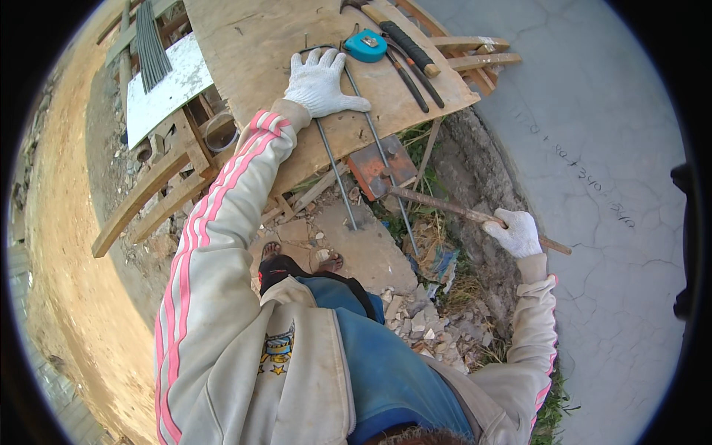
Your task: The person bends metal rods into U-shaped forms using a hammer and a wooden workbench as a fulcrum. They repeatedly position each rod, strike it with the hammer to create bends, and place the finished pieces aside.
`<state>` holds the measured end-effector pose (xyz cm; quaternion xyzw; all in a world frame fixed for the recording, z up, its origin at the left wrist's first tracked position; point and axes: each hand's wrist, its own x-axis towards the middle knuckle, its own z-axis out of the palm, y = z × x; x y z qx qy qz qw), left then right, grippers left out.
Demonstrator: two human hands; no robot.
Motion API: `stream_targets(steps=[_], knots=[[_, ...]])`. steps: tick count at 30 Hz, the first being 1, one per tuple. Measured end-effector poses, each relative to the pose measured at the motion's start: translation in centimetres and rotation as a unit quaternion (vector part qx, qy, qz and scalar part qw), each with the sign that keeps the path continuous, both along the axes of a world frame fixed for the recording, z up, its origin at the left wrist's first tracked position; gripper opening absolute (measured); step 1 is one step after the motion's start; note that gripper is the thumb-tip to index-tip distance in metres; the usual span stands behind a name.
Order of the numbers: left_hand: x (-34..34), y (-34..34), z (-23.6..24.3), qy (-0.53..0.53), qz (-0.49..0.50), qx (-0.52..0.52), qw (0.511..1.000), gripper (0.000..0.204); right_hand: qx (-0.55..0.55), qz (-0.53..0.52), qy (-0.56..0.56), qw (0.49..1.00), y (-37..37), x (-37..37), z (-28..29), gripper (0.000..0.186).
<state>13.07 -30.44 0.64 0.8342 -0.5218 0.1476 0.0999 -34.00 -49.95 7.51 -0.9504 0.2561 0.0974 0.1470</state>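
Note:
My left hand, in a white knit glove, lies flat with fingers spread on a thin steel rod bent into a U on the plywood board. The rod's two legs run past the board's near edge toward me. Low on the right, my right hand, also gloved, is closed around a long rusty-brown bar. The bar's far end meets the rod's right leg just beyond the board, beside an orange-and-grey block. A nail-like pin stands near the bend.
Beyond my left hand lie a teal tape measure, pincers with dark handles and a hammer with a wrapped grip. A bundle of rods rests on a white panel at left. Rubble covers the ground near my feet.

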Motion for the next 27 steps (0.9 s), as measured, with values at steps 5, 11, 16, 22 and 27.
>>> stream_targets(steps=[5, 11, 16, 22, 27], knots=[[-0.5, 0.2, 0.9, 0.014, 0.013, 0.036, 0.999, 0.122, 0.02, -0.011, -0.009, 1.0, 0.3, -0.2, -0.8, 0.058], [-0.7, 0.4, 1.5, 0.028, 0.021, 0.046, 0.998, 0.121, 0.023, -0.028, -0.014, 0.999, 0.6, -0.3, -1.1, 0.057], [-0.8, 0.4, 1.6, 0.038, 0.018, 0.045, 0.998, 0.121, 0.013, -0.015, -0.027, 0.999, 0.9, -0.2, -0.9, 0.056], [-1.0, 0.4, 1.9, 0.043, 0.023, 0.06, 0.997, 0.121, -0.014, -0.016, -0.023, 1.0, 0.9, -0.1, -0.3, 0.056], [-1.0, 0.3, 1.9, 0.047, 0.026, 0.062, 0.997, 0.121, -0.009, -0.017, -0.017, 1.0, 1.1, 0.0, -0.5, 0.056]])
